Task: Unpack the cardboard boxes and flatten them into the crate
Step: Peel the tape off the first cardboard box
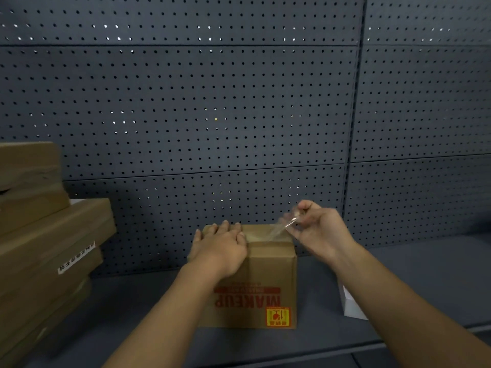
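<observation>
Two bare forearms reach in from the bottom edge toward a small cardboard box [268,282] standing on the dark shelf [414,282], its red "MAKEUP" print upside down. Left hand [221,251] lies flat on the box top, fingers straight. Right hand [316,229] pinches a strip of clear tape [279,229] lifted off the top seam. Stacked brown boxes [45,235] fill the left; open shelf lies to the right, a white object [352,306] near the edge. Perforated panel [212,102] behind.

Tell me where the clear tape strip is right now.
In the head view, right of centre: the tape strip is pinched by the right hand, rising from the box top.
</observation>
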Available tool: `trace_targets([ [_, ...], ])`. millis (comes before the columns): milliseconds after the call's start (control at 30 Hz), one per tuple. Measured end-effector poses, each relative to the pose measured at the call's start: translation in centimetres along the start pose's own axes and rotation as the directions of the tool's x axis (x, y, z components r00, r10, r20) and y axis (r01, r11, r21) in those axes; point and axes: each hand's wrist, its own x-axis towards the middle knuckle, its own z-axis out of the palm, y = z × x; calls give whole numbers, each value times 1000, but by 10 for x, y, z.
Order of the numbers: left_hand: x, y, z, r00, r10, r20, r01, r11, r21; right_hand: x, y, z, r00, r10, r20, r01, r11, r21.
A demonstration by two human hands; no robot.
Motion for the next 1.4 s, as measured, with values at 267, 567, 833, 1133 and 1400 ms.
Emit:
trace_targets([
  [267, 1, 1, 0, 1000, -4, 0, 4, 1000, 16, -14, -25, -26, 972, -193, -134, 139, 933, -333],
  [567, 4, 21, -5, 991, 125, -41, -128, 986, -105, -25, 3, -40, 809, -180, 559, 507, -266, -820],
  [833, 4, 11, -12, 949, 314, 41, -301, 934, -195, -9, 18, -59, 750, -358, 557, 472, -299, -829],
  [1133, 5, 7, -6, 953, 304, 10, -293, 926, -236, -10, 29, -44, 821, -507, 263, 184, -202, -962],
  [1400, 6, 2, -4, 959, 282, 17, -269, 930, -251, -15, 43, -32, 861, -454, 229, 87, -312, -946],
])
